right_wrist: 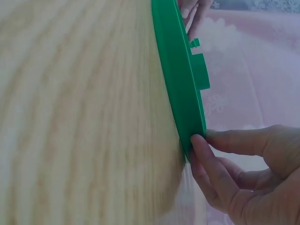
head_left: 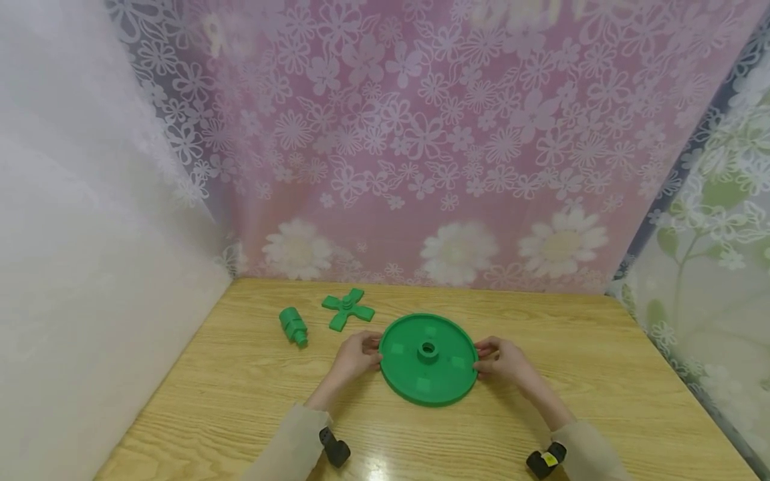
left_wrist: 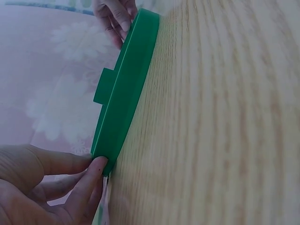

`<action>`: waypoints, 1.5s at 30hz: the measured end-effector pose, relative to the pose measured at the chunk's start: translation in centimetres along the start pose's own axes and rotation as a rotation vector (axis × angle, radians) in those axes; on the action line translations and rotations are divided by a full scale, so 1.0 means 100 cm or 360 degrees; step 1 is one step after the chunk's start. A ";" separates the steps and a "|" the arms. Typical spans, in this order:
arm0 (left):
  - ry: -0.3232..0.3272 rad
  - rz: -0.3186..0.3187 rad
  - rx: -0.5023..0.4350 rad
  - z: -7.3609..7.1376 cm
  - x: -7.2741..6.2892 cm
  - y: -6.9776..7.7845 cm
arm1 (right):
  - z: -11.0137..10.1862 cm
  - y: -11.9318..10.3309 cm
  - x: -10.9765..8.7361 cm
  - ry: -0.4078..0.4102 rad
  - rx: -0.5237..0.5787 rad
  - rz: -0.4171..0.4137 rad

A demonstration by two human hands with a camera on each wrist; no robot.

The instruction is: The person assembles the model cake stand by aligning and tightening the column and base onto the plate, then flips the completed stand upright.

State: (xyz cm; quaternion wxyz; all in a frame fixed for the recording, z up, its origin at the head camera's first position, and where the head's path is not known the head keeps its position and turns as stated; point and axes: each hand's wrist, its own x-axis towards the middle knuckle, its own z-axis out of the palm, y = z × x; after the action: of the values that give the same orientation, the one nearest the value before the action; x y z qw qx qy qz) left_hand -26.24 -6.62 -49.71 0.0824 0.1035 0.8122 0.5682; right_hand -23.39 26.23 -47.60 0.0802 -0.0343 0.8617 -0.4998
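Note:
A round green disc (head_left: pixel 442 384) with a low raised rim has a short hub (head_left: pixel 428 351) with a hole at its centre, facing up. My left hand (head_left: pixel 356 355) pinches the disc's left edge between thumb and fingers. At the opposite edge my right hand (head_left: pixel 504 361) grips it the same way. Seen edge-on in the left wrist view, the disc (left_wrist: pixel 125 93) lies level close over the tabletop, hub upward. In the right wrist view, thumb and fingertips (right_wrist: pixel 200 143) meet at its rim.
A green four-armed cross piece (head_left: pixel 347 304) with a small central peg lies behind the disc to the left. Left of that is a green stepped cylinder (head_left: pixel 293 326) on its side. The wooden table (head_left: pixel 240 401) is bordered by a flowered pink curtain (head_left: pixel 385 167) at the back.

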 end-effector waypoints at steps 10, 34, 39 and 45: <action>-0.0019 0.0000 -0.0010 -0.005 -0.012 0.000 | 0.005 -0.003 -0.007 -0.0039 0.0020 -0.0064; -0.0038 -0.0024 -0.0028 -0.005 -0.022 0.000 | -0.004 -0.005 -0.021 0.0051 -0.0762 -0.0528; -0.0040 -0.0027 -0.0019 -0.006 -0.022 -0.001 | -0.002 0.000 -0.023 -0.0112 -0.0948 -0.0667; -0.0050 -0.0019 -0.0006 -0.008 -0.022 0.000 | 0.002 0.002 -0.028 -0.0266 -0.1075 -0.0669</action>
State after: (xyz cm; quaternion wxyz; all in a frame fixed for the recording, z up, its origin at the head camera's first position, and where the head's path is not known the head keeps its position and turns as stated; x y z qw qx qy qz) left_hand -24.34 -7.86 -49.39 0.0986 0.1074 0.8104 0.5675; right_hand -20.55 26.59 -47.57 0.0302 -0.2746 0.9422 -0.1897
